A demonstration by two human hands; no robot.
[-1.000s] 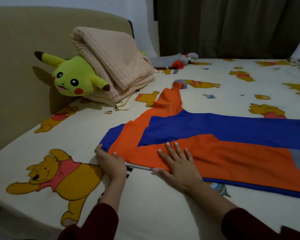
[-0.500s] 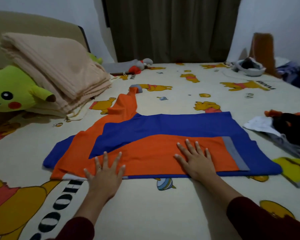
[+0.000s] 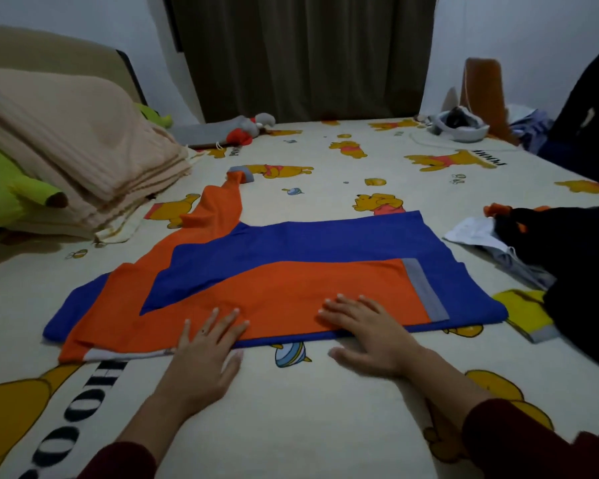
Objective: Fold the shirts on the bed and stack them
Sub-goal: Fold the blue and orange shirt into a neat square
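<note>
Both hands' fingers (image 3: 222,316) flat on shirt (image 3: 291,257) near edge — L & R.

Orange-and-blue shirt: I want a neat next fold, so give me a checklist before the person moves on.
1. Shirt flat on the bed: ok.
2. Left hand flat on the near edge: ok.
3. Right hand flat on the near edge: ok.
4. Near sleeve folded in, grey cuff on top: ok.
5. Far sleeve folded in: not ok, it trails away.
6. Collar lying smooth: cannot tell.
</note>
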